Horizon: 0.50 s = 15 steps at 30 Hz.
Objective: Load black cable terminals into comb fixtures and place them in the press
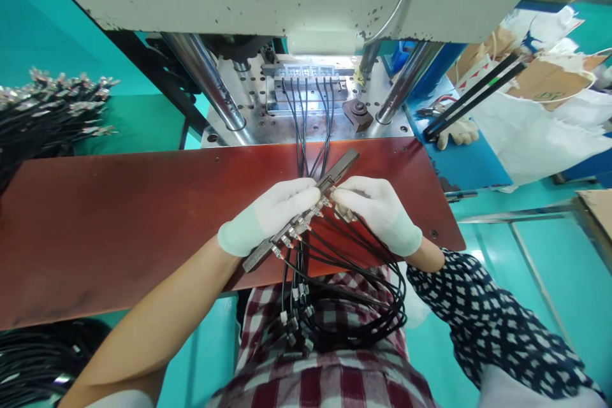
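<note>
White-gloved hands are holding a dark metal bar threaded with black cables above a reddish worktop.

Left hand [268,213] is gripping the metal bar [306,207] from its lower-left part, fingers wrapped over it; right hand [380,210] is pinching at the bar's upper part, fingertips closed on the small cable ends seated along it; the bar is lying tilted, low at the left and high at the right, over the near edge of the worktop [119,217]; black cables [354,293] are hanging from it in loops down over a checked apron; more cables [313,121] are running from a fixture [306,76] in the press behind; a bundle of cable ends [52,105] is lying at far left; a spare glove [456,134] is resting at right.
</note>
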Each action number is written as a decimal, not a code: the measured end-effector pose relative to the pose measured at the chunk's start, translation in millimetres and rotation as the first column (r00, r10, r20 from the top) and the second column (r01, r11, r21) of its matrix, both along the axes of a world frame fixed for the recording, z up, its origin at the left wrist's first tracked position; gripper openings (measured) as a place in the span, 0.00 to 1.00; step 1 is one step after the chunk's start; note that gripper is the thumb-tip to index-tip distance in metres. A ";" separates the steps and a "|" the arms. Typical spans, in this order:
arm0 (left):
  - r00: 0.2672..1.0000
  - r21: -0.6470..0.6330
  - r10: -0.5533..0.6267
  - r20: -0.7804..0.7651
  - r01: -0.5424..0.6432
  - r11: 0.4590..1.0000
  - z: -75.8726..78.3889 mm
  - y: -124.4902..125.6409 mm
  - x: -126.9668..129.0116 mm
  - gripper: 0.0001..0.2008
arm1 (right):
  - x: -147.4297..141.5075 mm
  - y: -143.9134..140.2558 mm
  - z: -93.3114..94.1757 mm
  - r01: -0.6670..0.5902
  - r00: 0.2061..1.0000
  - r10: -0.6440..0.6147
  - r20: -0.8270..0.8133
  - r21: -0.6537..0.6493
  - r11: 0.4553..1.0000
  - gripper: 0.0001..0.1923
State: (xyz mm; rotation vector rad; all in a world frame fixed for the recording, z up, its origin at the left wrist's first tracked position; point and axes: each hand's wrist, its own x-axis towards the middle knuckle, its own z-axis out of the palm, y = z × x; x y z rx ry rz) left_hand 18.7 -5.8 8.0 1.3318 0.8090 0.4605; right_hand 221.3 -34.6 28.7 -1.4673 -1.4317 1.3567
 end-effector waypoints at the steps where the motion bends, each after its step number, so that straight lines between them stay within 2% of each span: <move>1: 1.000 -0.006 -0.008 -0.009 0.008 1.000 -0.2 -0.4 -0.4 0.20 | 0.0 0.5 0.2 -0.012 1.000 0.012 0.003 -0.004 1.000 0.15; 4: 0.998 0.020 -0.018 -0.052 0.019 1.000 0.1 -1.7 -0.1 0.20 | -1.2 0.5 0.3 -0.047 0.999 0.047 0.027 0.000 0.999 0.15; 6: 0.993 0.119 0.006 -0.115 0.008 0.993 0.2 -2.3 1.3 0.19 | -3.6 0.8 -0.6 -0.053 0.996 0.051 0.067 0.023 0.998 0.15; 10: 0.975 0.352 0.085 -0.206 -0.007 0.936 -1.6 -2.5 4.4 0.19 | -7.5 2.4 -5.8 -0.022 0.992 0.014 0.125 0.067 0.998 0.14; 12: 0.975 0.366 0.097 -0.197 -0.019 0.930 -2.3 -2.7 5.4 0.19 | -6.1 2.0 -8.7 -0.023 0.991 0.013 0.137 0.073 0.997 0.13; 15: 0.984 0.278 0.092 -0.151 -0.047 0.959 -1.0 -3.6 5.8 0.20 | -0.6 -2.5 -10.9 -0.047 0.985 0.031 0.170 0.089 0.995 0.11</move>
